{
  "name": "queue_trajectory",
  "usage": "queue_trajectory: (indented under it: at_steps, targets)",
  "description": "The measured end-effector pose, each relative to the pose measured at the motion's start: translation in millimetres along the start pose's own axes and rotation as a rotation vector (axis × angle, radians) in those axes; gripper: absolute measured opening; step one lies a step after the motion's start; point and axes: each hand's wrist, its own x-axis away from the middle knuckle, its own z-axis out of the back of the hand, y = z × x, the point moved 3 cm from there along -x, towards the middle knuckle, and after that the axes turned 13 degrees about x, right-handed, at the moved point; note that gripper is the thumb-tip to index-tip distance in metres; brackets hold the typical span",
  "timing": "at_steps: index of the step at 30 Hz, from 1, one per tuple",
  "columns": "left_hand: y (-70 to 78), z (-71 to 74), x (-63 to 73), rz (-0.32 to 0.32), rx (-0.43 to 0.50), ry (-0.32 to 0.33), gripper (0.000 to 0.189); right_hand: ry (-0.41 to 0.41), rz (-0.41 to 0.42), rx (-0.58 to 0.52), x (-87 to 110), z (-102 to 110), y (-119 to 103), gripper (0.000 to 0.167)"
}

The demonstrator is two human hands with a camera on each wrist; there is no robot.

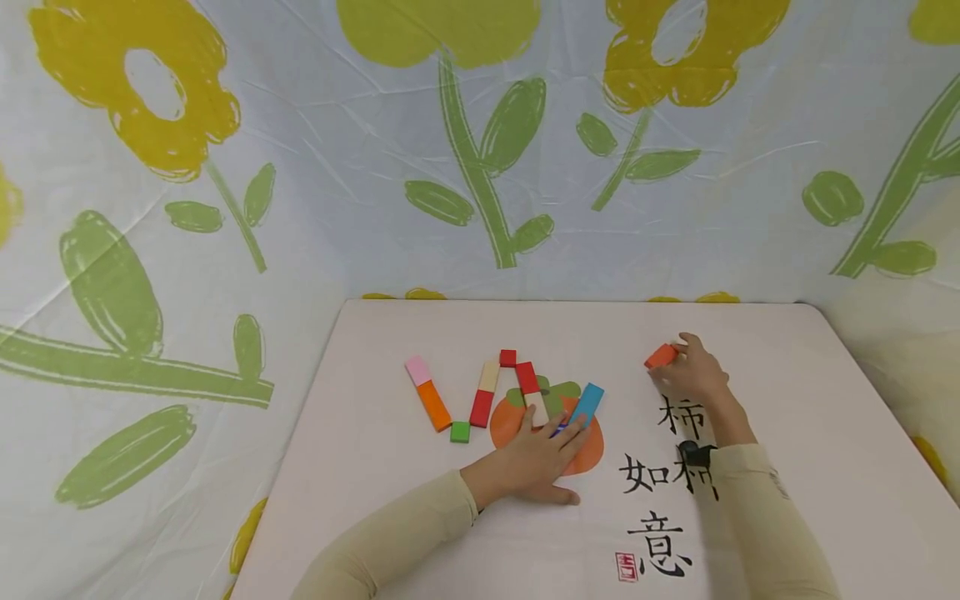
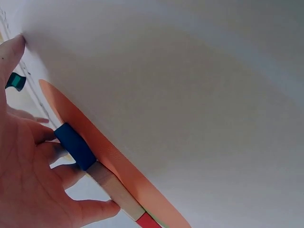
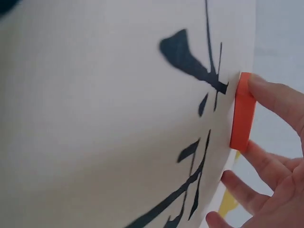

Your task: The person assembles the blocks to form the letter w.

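Observation:
My left hand lies with spread fingers over the low end of a zigzag row of blocks. Its fingers touch a dark blue block and reach a pale wooden block joined to it. A light blue block slants up from under the fingertips, and a red block tops the pale one. Farther right, my right hand pinches an orange-red block between thumb and fingers, low at the table surface.
Leftward, the zigzag continues with a pink block, an orange block, a green cube, another red block, a pale block and a red cube. The white table bears a printed persimmon and black characters. Flowered cloth hangs around it.

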Motion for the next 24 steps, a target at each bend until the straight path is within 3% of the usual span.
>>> queue_trajectory:
  at_steps: [14, 24]
  targets:
    - [-0.4, -0.6, -0.5, 0.002, 0.001, -0.003, 0.101, 0.026, 0.036, -0.051, -3.1, -6.6, 13.9, 0.097]
    - [1.0, 2.7, 0.2, 0.008, -0.006, -0.010, 0.101, 0.015, 0.060, -0.066, 1.0, -6.4, 0.4, 0.099]
